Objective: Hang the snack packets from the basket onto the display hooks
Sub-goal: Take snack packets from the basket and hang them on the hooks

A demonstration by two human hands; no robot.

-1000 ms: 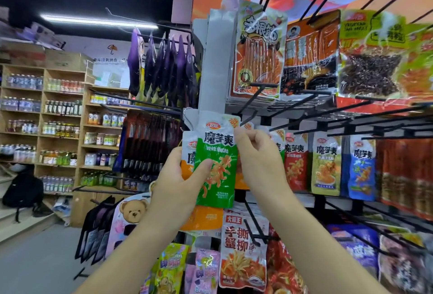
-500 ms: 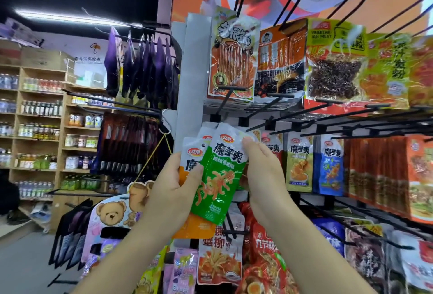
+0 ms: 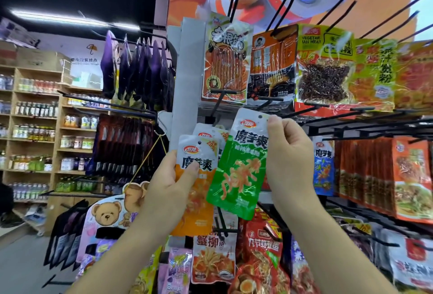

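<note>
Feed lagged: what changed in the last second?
The right hand drew the green packet rightward off the orange packets, tilting it; the left hand let it go, thumb now on the orange ones. Unchanged: right grip at its top, left hand holding the orange packets.

Tight ahead: black hook prongs point(image 3: 269, 99) jut toward the viewer just above the green packet point(image 3: 241, 176), and the upper-row packets point(image 3: 226, 64) hang right over them. Grey post point(image 3: 185, 78) and purple bags point(image 3: 140, 71) block the left. Blue packet point(image 3: 324, 165) and the packed red-orange row point(image 3: 365, 176) close the right. Lower packets point(image 3: 213, 258) crowd under the left hand point(image 3: 168, 190) and right hand point(image 3: 290, 160). Open room: back toward the viewer, and over the aisle floor point(image 3: 21, 258) far left.
</note>
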